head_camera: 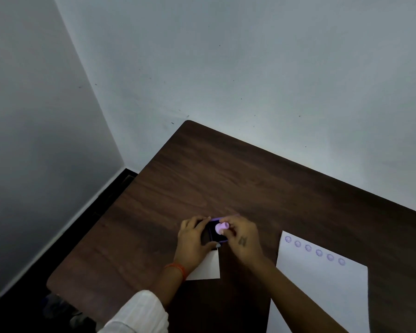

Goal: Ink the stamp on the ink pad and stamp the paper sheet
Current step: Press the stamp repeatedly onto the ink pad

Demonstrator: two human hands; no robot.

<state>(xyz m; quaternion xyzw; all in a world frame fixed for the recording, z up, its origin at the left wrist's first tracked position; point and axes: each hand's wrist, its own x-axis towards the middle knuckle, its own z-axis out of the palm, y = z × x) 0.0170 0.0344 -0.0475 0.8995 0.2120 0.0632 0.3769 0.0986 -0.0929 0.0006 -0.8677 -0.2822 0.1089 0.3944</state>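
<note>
A small pink stamp (220, 228) is pinched in the fingers of my right hand (243, 239) and rests down on the dark ink pad (213, 234), which sits in an open purple case. My left hand (192, 239) grips the left side of the ink pad case, thumb at its front edge and fingers at its back. To the right lies the white paper sheet (322, 289) with a row of several round purple stamp marks (318, 252) along its far edge. My right forearm crosses the sheet's near left corner.
The dark wooden table (226, 183) ends at a rounded far-left corner near the grey walls. A smaller white paper piece (208, 267) lies under the ink pad and my left wrist. Dark floor shows beyond the table's left edge.
</note>
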